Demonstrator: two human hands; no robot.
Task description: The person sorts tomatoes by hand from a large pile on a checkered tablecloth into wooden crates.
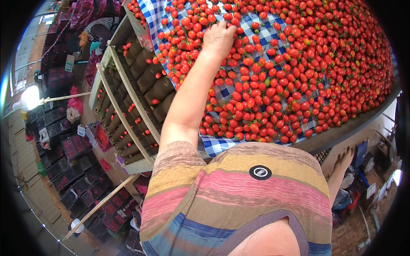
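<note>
Small red oval tomatoes (320, 60), many with green stems, lie over a blue-and-white checked cloth (221, 145) on a table. Among them my left hand (219, 37) reaches palm down, its fingers bent over tomatoes near the upper middle; the fingertips are hidden, so a hold on one cannot be made out. A green tomato (267, 82) lies among the red ones, lower right of that hand. My right hand (344, 158) is beyond the table's near edge at the right, fingers apart, with nothing visible in it.
Left of the cloth stands a roller sorting frame (129, 99) with loose tomatoes on it. Crates (75, 145) of red produce cover the floor at left. Another person (99, 32) bends at the upper left. A pole (102, 204) with a lamp juts out at lower left.
</note>
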